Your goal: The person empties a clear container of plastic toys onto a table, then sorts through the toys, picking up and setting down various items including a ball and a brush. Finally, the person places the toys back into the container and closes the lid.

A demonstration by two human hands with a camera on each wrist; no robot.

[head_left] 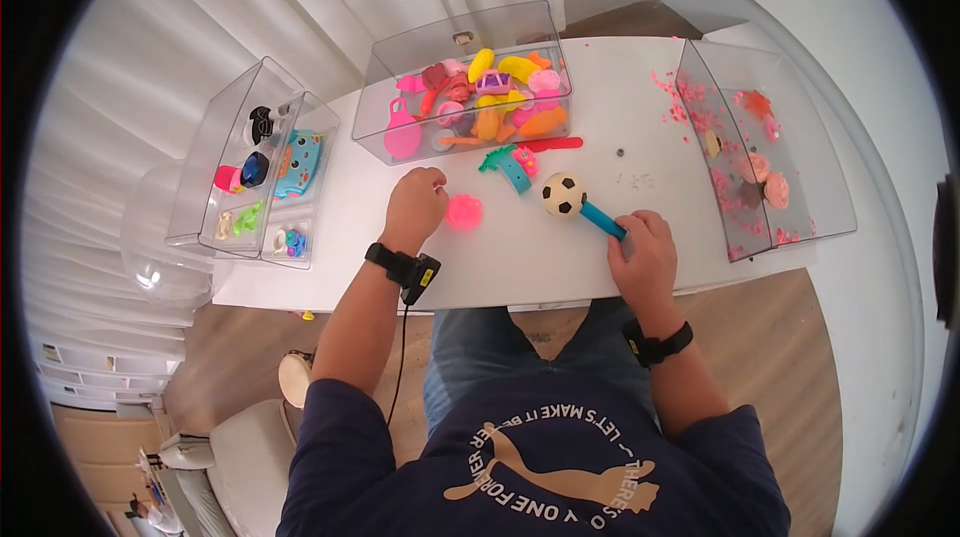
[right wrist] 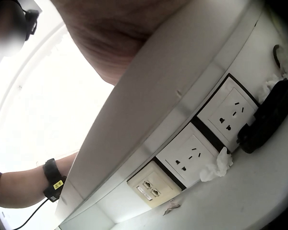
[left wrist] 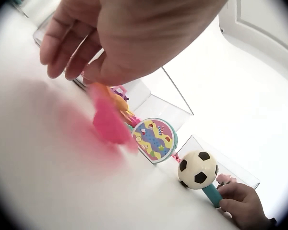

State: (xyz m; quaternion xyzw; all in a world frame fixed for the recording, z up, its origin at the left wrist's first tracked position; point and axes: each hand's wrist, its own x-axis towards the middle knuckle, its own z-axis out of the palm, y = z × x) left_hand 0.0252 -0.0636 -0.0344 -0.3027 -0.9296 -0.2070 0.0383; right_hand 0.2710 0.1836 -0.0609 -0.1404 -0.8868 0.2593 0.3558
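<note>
My right hand grips the blue handle of a toy topped with a black-and-white soccer ball. In the left wrist view, the ball stands at the far end of that handle. My left hand hovers over the table with its fingers loosely bent. Just below its fingertips is a bright pink scalloped piece, blurred and tilted in the left wrist view. A round turquoise-rimmed toy with a printed face stands behind it. The right wrist view hides that hand's fingers.
Behind the hands stands a clear bin of colourful toys, with a red stick before it. Clear bins also stand at left and right. Pink bits are scattered near the right bin. Wall sockets sit beside the table edge.
</note>
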